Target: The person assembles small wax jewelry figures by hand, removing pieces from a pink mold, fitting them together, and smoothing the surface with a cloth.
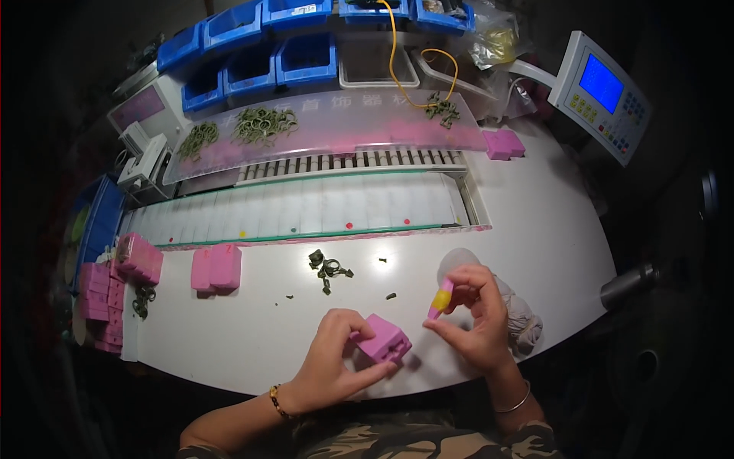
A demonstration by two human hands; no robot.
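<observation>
My left hand (pixel 331 361) grips a pink block-shaped mould (pixel 380 336) with a notched opening on its near side, low over the white tabletop. Raised just to the right, my right hand (pixel 478 317) pinches a slim pink piece with a yellow middle (pixel 442 299) between thumb and fingers. Beyond the left hand lies a small cluster of dark green ring-shaped pieces (pixel 329 266). Two small green scraps lie near it, one of them a short stub (pixel 391 296). Behind my right hand is a round pale disc (pixel 459 262), partly covered by the fingers.
Paired pink blocks (pixel 216 268) and stacked pink blocks (pixel 95 291) stand on the left. A long white slatted tray (pixel 298 206) runs across the middle. Green rings (pixel 264 126) lie on a translucent sheet behind it. Crumpled cloth (pixel 522 320) is at right, under a control panel (pixel 600 92).
</observation>
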